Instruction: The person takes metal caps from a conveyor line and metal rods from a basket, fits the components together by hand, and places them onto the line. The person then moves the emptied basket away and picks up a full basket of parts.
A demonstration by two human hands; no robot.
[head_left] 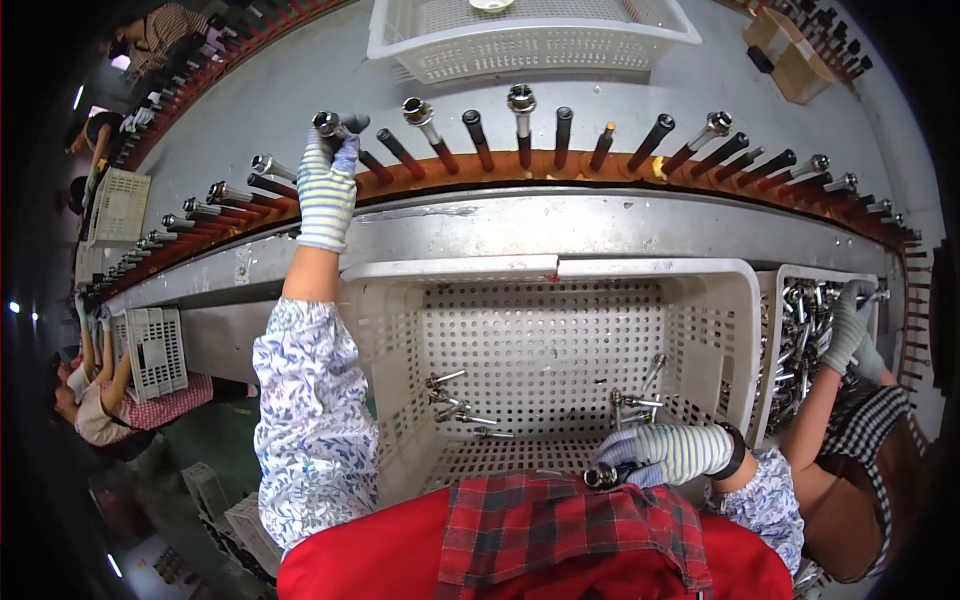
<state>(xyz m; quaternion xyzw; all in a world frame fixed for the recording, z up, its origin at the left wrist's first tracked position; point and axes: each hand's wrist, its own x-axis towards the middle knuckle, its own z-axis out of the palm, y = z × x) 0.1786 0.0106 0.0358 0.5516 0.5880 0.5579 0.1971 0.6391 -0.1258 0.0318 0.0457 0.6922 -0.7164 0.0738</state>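
Note:
My left hand [327,185], in a striped knit glove, reaches up to the row of dark pegs [560,135] and grips a shiny metal part [327,124] sitting on one peg. My right hand [660,455], also gloved, rests low by my red apron and holds another metal part [601,476]. Between my arms stands a white perforated crate [550,340] with a few metal parts [455,400] lying on its bottom. Several pegs along the orange rail carry shiny parts, others are bare.
A second white crate [530,35] sits beyond the rail. At right, a co-worker's gloved hand [850,325] reaches into a bin full of metal parts [800,350]. More people and white crates [155,345] are at left. A cardboard box [790,50] lies top right.

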